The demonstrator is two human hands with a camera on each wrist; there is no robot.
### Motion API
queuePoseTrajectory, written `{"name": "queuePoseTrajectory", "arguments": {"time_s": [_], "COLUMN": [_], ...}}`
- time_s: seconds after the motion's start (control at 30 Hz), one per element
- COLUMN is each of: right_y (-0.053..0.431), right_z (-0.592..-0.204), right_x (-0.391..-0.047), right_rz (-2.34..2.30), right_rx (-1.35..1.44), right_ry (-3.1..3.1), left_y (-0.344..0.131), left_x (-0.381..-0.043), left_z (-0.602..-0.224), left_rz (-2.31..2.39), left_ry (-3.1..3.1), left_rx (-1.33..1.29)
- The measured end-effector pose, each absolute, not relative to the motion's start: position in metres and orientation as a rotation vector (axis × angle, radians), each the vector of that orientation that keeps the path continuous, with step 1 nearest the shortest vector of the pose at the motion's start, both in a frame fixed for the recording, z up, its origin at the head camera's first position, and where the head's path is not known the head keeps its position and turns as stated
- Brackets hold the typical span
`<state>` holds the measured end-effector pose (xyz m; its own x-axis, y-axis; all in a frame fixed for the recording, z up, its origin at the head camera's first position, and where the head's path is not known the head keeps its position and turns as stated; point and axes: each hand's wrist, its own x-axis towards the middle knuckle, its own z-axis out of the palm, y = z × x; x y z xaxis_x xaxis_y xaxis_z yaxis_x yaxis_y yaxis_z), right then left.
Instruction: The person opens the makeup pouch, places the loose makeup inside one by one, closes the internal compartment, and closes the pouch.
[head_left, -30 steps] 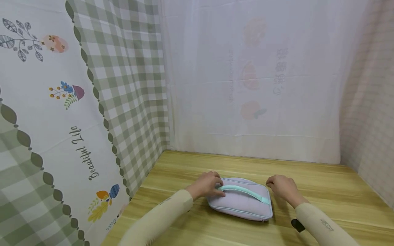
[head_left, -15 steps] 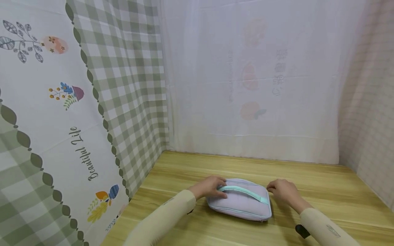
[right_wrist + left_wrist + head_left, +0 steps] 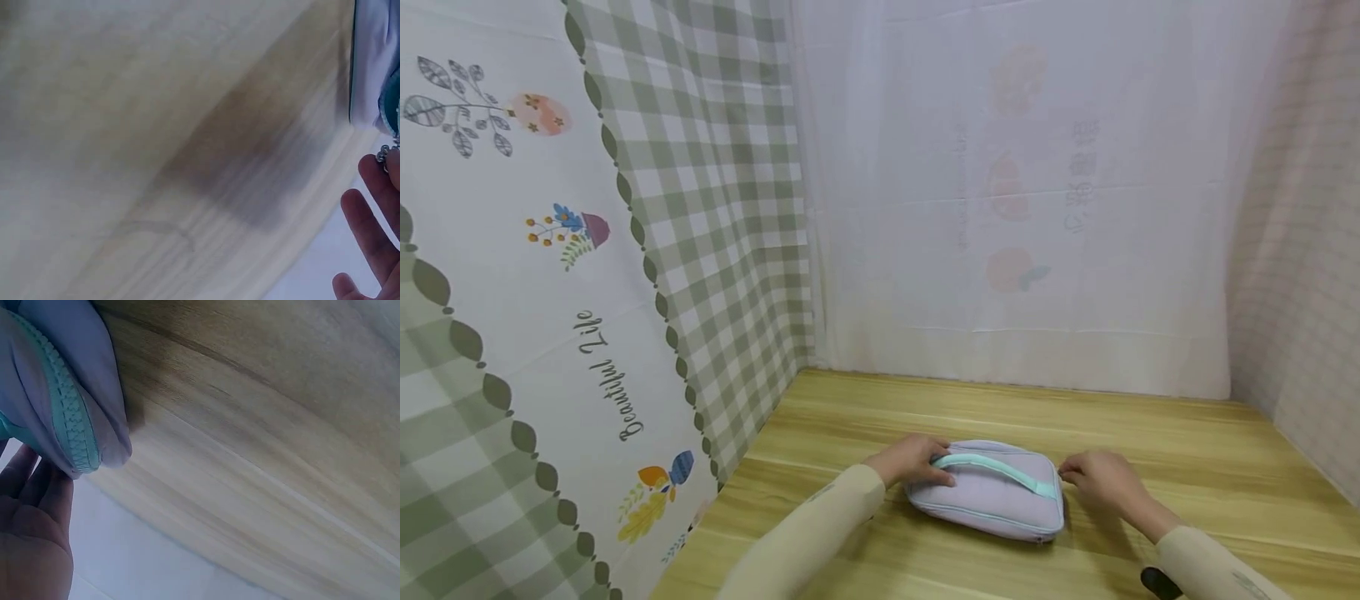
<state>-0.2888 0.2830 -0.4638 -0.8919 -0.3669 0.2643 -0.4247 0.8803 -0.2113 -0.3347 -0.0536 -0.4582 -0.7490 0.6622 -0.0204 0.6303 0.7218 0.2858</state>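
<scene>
A lilac zippered case (image 3: 1000, 508) with a mint-green handle (image 3: 992, 464) and mint trim lies flat on the table. My left hand (image 3: 914, 460) holds its left end, thumb on top by the handle's end. In the left wrist view, the green zipper (image 3: 72, 412) runs along the case's edge, just above the left fingers (image 3: 56, 494). At the far right corner, my right hand (image 3: 1103, 479) pinches the zipper pull. The right wrist view shows the pull's silver beaded metal (image 3: 383, 154) between thumb and forefinger, beside the case's corner; the other fingers are spread apart.
The wood-grain table (image 3: 850, 400) extends around the case. A green checked cloth (image 3: 730, 208) hangs at the left, and a pale translucent curtain (image 3: 910, 250) closes off the back. A dark strap piece (image 3: 1161, 583) shows under the right sleeve.
My right hand has drawn a little to the right and nearer, pinching the pull. The left hand has shifted slightly right and nearer on the case, which stays nearly in place.
</scene>
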Motion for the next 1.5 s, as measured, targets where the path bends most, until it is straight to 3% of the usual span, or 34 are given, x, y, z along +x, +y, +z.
{"name": "queuePoseTrajectory", "arguments": {"time_s": [0.33,0.7,1.13,1.5], "right_y": [0.291,0.287,0.285,0.275], "right_z": [-0.469,-0.464,-0.469,-0.478], "right_x": [-0.264,-0.238,-0.221,-0.203], "right_rz": [0.359,0.408,0.401,0.55], "right_rx": [0.687,0.591,0.721,1.035], "right_ry": [-2.77,-2.81,-2.777,-2.613], "left_y": [-0.052,-0.05,-0.048,-0.048], "left_x": [-0.336,-0.336,-0.338,-0.336], "left_z": [-0.463,-0.462,-0.469,-0.467], "left_rz": [0.435,0.492,0.51,0.581], "left_ry": [2.819,2.828,2.843,2.823], "left_rx": [1.062,1.026,1.043,1.004]}}
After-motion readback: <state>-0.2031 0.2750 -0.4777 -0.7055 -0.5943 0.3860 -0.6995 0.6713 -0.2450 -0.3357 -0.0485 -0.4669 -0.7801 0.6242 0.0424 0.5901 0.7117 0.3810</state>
